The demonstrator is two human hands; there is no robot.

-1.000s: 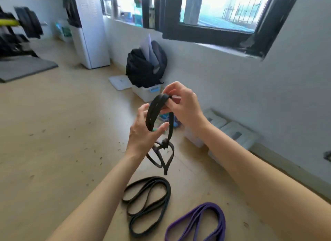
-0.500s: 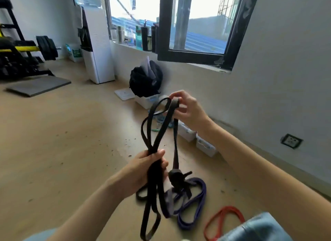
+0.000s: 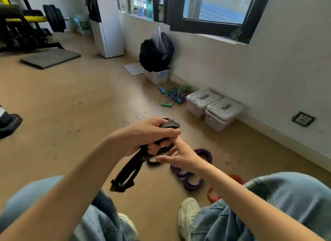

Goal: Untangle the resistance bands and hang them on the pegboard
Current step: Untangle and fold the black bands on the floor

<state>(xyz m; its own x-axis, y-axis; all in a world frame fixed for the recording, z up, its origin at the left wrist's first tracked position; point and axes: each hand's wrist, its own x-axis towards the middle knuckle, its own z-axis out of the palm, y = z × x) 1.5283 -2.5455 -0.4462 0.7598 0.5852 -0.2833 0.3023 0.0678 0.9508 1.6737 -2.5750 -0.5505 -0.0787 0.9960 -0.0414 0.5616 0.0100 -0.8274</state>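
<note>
Black band bunched in left hand's curled grip, right hand fingers spread touching it; purple band, red band on floor beneath.

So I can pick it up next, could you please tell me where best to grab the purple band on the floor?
Grip the purple band at its near loops, which lie exposed on the floor, coming from above; its far end sits partly behind the right hand.

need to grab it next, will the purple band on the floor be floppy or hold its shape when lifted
Probably floppy: the purple band lies in loose coils on the floor. The black band droops limp from the left hand, so the purple one likely sags too. Seems light.
</note>
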